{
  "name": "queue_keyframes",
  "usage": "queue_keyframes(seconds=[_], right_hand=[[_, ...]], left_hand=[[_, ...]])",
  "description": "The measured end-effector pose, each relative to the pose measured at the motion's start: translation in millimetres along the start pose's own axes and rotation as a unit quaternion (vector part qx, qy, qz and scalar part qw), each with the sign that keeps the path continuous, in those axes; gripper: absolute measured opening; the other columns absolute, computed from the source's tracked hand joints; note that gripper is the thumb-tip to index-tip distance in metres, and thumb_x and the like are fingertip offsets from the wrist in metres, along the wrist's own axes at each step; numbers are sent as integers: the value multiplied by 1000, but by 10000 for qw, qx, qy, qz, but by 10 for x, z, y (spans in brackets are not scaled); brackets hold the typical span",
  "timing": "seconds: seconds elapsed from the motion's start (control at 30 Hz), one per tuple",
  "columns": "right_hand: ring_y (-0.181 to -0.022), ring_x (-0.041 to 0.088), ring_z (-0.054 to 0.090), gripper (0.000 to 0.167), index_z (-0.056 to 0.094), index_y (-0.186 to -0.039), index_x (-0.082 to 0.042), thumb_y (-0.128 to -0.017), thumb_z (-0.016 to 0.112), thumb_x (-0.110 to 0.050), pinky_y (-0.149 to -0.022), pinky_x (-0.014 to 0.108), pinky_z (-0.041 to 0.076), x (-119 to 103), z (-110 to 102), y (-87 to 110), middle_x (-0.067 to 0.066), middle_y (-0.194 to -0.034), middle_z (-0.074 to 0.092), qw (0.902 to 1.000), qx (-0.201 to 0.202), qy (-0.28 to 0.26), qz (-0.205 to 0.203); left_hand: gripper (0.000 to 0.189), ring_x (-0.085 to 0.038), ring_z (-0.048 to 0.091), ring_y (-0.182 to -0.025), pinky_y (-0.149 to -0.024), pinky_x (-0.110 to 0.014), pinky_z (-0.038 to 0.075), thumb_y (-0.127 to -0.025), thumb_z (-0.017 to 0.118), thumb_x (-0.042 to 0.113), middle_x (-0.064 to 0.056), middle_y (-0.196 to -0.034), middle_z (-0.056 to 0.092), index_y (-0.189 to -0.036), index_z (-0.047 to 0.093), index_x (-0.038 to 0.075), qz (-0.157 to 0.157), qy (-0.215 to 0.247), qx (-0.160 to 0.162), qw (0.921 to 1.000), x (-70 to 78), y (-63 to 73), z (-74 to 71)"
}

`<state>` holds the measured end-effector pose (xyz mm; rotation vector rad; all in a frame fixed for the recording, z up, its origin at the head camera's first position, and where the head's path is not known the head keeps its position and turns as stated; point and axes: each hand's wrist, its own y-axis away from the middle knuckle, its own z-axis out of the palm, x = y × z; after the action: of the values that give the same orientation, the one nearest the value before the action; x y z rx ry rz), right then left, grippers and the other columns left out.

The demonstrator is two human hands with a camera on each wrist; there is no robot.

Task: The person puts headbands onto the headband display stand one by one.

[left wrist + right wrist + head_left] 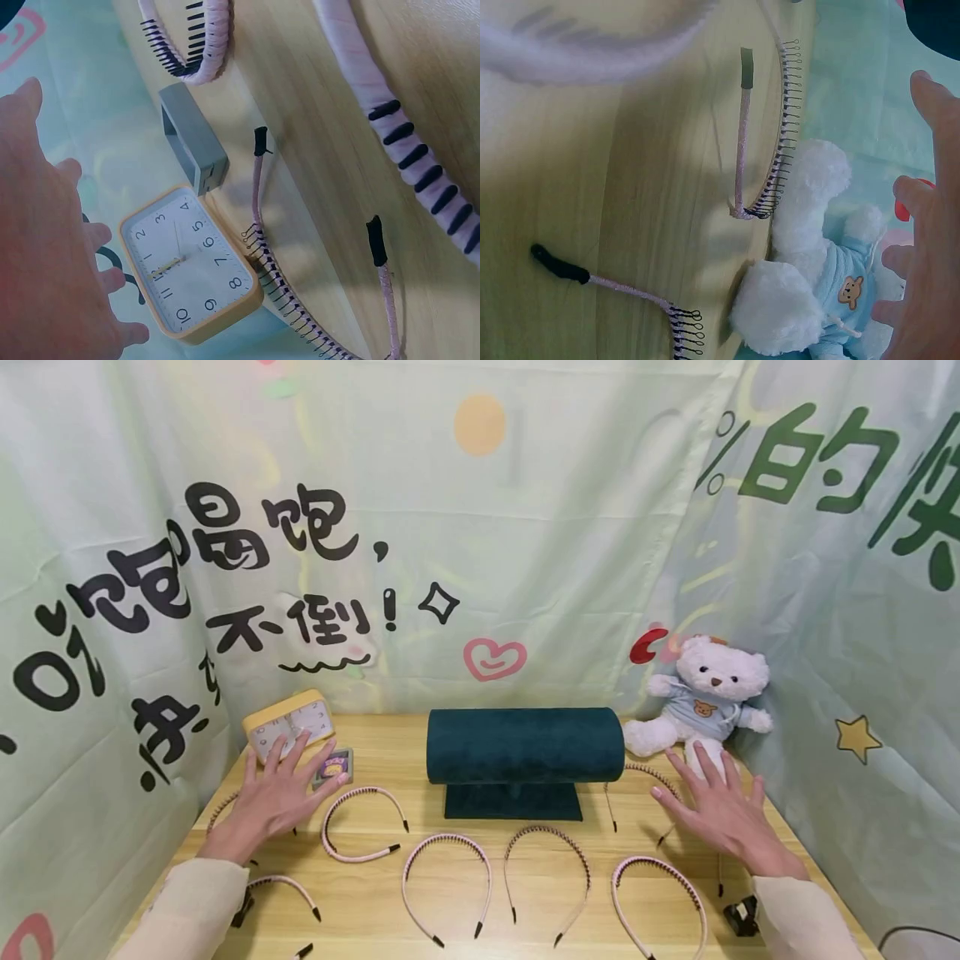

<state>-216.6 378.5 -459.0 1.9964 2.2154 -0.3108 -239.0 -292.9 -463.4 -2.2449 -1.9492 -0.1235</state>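
Hands [276,800] [726,820] released and spread, above a wood-grain tabletop [367,910], scattered headbands [447,837], pale-green printed cloth walls [570,568]

The left hand [273,793], fingers spread, hangs over a pink headband [219,812] it partly covers. Just beside it, a curved pink headband [365,859] rests on the bench with both black-tipped ends toward the right. The right hand [723,814], also with fingers spread, is near a thin headband [652,768] edged with dark wire loops. Between the hands, nearer the front, a padded pink headband [447,837] and a slimmer, loop-edged headband [542,829] rest arch away, black tips toward the near edge.
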Motion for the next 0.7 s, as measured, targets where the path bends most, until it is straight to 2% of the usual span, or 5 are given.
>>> queue_keyframes(seconds=[0.27,0.53,0.7], right_hand=[[-158,69,2,88,28,-174,-19,-106,49,-71,-105,98,0,12,-19,-11,32,-179,9,9999,73,25,-104],[-153,65,24,84,38,-169,-15,-105,59,-64,-107,87,23,-51,-128,-102,34,-173,27,9974,509,252,-438],[-151,64,28,82,38,-169,-12,-105,63,-58,-110,85,26,-92,-227,-170,34,-170,30,9951,700,88,-700]], left_hand=[[84,-62,10,-162,-121,-87,-4,-106,37,79,-25,-180,16,-174,28,32,-3,-10,19,10000,-28,5,-14],[79,-63,11,-161,-124,-83,0,-109,40,72,-28,-179,14,-172,34,26,69,-11,82,9999,-109,62,-87],[79,-63,14,-160,-123,-84,8,-108,41,72,-29,-178,19,-171,37,25,96,120,205,9997,-174,103,-143]])
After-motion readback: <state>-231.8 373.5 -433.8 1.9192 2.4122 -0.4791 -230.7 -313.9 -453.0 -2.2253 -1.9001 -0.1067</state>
